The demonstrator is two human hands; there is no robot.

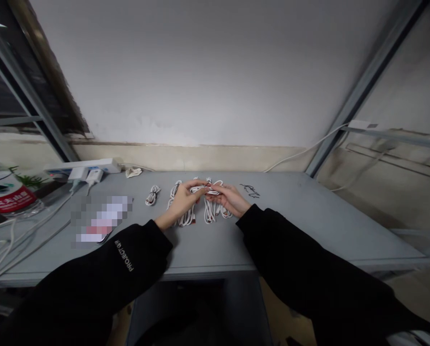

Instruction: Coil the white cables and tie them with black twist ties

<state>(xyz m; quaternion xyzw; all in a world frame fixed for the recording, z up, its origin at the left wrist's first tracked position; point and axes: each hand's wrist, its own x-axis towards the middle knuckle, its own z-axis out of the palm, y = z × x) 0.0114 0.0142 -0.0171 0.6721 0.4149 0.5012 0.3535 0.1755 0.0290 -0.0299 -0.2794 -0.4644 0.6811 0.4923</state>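
Between my two hands, a little above the table, is a coiled white cable (211,191) with a dark tie at its top. My left hand (183,199) pinches its left end, and my right hand (232,198) grips its right side. Below and behind the hands lie several white cable bundles (210,212), partly hidden by the fingers. One tied cable bundle (152,195) rests apart on the left. To the right of my right hand is a small pile of thin black ties (250,190).
The grey table (290,230) meets a wall at the back. On the left are a phone (103,218) with a blurred screen, a power strip (92,166) with plugged chargers, loose white cords (27,230) and a large red-labelled bottle (9,194). Metal posts (330,129) frame the table.
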